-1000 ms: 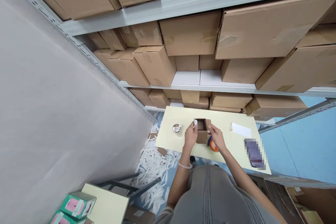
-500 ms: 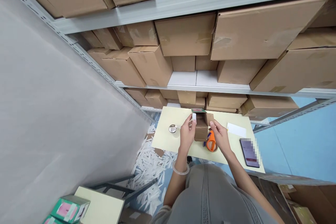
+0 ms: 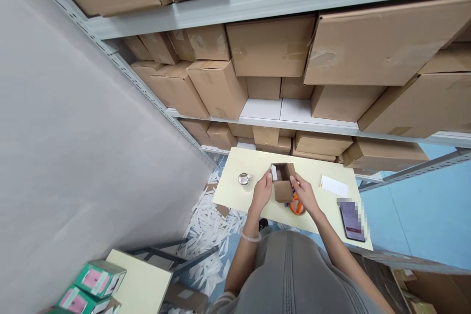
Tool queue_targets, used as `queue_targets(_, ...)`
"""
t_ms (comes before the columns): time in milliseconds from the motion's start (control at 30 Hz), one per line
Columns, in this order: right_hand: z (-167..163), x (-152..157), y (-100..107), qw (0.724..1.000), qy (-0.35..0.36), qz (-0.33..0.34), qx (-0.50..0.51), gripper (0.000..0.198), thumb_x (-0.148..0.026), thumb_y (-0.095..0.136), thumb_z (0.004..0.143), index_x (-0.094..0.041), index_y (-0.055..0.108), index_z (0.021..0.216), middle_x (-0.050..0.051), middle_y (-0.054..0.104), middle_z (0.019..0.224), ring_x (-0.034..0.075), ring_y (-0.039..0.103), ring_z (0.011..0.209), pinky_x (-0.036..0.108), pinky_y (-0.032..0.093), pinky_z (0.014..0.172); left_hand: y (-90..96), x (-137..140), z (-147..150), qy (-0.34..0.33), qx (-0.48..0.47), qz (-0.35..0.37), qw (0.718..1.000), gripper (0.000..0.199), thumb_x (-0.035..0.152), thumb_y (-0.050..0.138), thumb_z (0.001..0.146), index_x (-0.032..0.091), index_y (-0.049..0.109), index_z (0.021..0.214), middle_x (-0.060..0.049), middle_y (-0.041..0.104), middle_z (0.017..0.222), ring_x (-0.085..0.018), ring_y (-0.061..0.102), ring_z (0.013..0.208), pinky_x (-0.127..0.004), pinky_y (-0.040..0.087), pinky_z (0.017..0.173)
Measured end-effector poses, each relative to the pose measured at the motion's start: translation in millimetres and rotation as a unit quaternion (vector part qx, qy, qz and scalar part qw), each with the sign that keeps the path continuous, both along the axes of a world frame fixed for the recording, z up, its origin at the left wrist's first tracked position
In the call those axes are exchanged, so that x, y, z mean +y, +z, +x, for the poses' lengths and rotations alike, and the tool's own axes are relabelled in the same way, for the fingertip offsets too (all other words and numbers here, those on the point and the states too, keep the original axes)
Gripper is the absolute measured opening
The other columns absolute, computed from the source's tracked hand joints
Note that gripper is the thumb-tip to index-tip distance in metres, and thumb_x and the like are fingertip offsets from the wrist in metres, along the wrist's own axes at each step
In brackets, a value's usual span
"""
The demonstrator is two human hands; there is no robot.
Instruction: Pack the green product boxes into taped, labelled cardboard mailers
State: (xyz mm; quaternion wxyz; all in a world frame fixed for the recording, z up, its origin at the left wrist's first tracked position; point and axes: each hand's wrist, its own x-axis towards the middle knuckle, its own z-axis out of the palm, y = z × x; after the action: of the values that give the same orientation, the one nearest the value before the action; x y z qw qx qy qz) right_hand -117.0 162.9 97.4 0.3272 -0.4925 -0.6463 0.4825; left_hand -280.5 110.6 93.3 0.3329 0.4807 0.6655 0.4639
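A small cardboard box (image 3: pixel 283 191) with its flaps open is held over the pale table (image 3: pixel 230 191), its brown inside facing up toward me. My left hand (image 3: pixel 262 190) grips its left side by a white flap. On the right side, my right hand (image 3: pixel 302 191) holds the box with the thumb on top near the edge. Just under the box and my right hand, an orange tape dispenser (image 3: pixel 297 206) lies partly hidden. To the left of my left hand is a round shiny metal object (image 3: pixel 243 179).
A white card (image 3: pixel 334 186) and a phone (image 3: pixel 352 221) lie on the table's right. Shelves of cardboard boxes (image 3: pixel 270 49) rise behind it. White paper strips (image 3: pixel 206 235) cover the floor at left. Green-and-pink boxes (image 3: pixel 97 279) sit beside a smaller table (image 3: pixel 142 274) at lower left.
The box has tilted so its open top faces me, and its green printed flap no longer shows. Both hands have kept hold of it. The camera view has shifted slightly.
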Motion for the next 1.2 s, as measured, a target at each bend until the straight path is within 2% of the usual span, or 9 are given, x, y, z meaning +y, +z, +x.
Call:
queue_targets(133,-5.9,1.1,-51.8,0.997,0.031,-0.05,-0.051,0.054,-0.058,0.038,0.09,-0.025,0.065,0.124,0.004,0.075,0.104,0.028,0.067,0.099,0.042,0.052,0.088,-37.4,-8.2,-7.4,-0.003,0.043,-0.071,0.997,0.037,0.033,0.036,0.098,0.023,0.066,0.119,-0.006,0.072,0.117,-0.023,0.064,0.113,-0.041,0.048,0.103)
queue_targets(267,-6.5,-1.1,-84.3,0.996,0.032,-0.055,-0.061,0.053,-0.051,0.041,0.089,-0.022,0.064,0.127,0.006,0.068,0.125,0.027,0.06,0.118,0.043,0.042,0.105,-45.8,-16.7,-26.2,0.112,0.179,-0.041,0.977,0.031,0.019,0.046,0.092,0.02,0.065,0.117,-0.012,0.059,0.134,-0.025,0.051,0.13,-0.045,0.038,0.112)
queue_targets(433,-5.4,-3.5,-99.9,0.993,0.035,-0.072,-0.084,0.052,-0.048,0.04,0.09,-0.023,0.062,0.13,0.005,0.069,0.123,0.026,0.06,0.117,0.045,0.042,0.107,-66.1,-15.7,-61.6,0.15,0.256,-0.065,0.953,0.055,0.012,0.062,0.078,0.024,0.053,0.131,-0.014,0.041,0.148,-0.034,0.032,0.142,-0.057,0.031,0.113)
queue_targets(600,-5.5,-2.9,-106.9,0.992,0.03,-0.077,-0.096,0.051,-0.05,0.039,0.09,-0.023,0.064,0.126,0.006,0.07,0.119,0.026,0.063,0.111,0.044,0.045,0.102,-102.0,-10.6,-81.1,0.136,0.169,-0.074,0.973,0.067,0.003,0.059,0.072,0.026,0.05,0.134,-0.01,0.045,0.135,-0.023,0.052,0.125,-0.041,0.046,0.103)
queue_targets(733,-3.6,-1.4,-111.4,0.992,0.015,-0.08,-0.101,0.047,-0.051,0.042,0.087,-0.023,0.069,0.114,0.007,0.074,0.107,0.027,0.066,0.101,0.044,0.048,0.096,-109.9,-11.4,-87.9,0.18,0.124,-0.023,0.975,0.059,0.001,0.065,0.066,0.023,0.057,0.121,-0.005,0.05,0.114,-0.02,0.058,0.112,-0.04,0.049,0.101)
queue_targets(833,-1.0,-1.1,-115.0,0.992,0.009,-0.091,-0.092,0.044,-0.052,0.043,0.086,-0.023,0.071,0.103,0.006,0.075,0.091,0.027,0.067,0.09,0.042,0.051,0.087,-97.8,-20.7,-91.5,0.253,0.091,-0.007,0.963,0.061,0.006,0.074,0.063,0.021,0.057,0.121,-0.005,0.051,0.109,-0.019,0.062,0.101,-0.039,0.051,0.097)
queue_targets(933,0.2,-1.5,-116.4,0.991,0.004,-0.099,-0.089,0.041,-0.053,0.043,0.085,-0.024,0.072,0.093,0.005,0.073,0.081,0.027,0.067,0.084,0.04,0.051,0.081,-67.9,-36.1,-92.2,0.294,0.084,0.017,0.952,0.066,0.018,0.077,0.068,0.025,0.053,0.129,-0.007,0.055,0.114,-0.02,0.061,0.1,-0.038,0.053,0.093)
queue_targets(1067,-1.7,-1.4,-112.1,0.99,0.007,-0.102,-0.096,0.041,-0.052,0.043,0.084,-0.023,0.071,0.091,0.005,0.072,0.078,0.026,0.066,0.08,0.038,0.05,0.078,-11.2,-47.8,-80.7,0.236,0.085,0.049,0.967,0.068,0.031,0.075,0.076,0.029,0.047,0.138,-0.007,0.054,0.128,-0.021,0.054,0.118,-0.032,0.047,0.1)
queue_targets(1200,-5.4,-1.4,-106.1,0.989,0.029,-0.1,-0.106,0.043,-0.045,0.04,0.086,-0.02,0.07,0.105,0.006,0.073,0.088,0.025,0.065,0.086,0.036,0.049,0.078,23.6,-37.3,-53.5,0.132,0.046,0.044,0.989,0.07,0.033,0.079,0.072,0.027,0.051,0.136,-0.007,0.055,0.116,-0.021,0.058,0.109,-0.031,0.049,0.095)
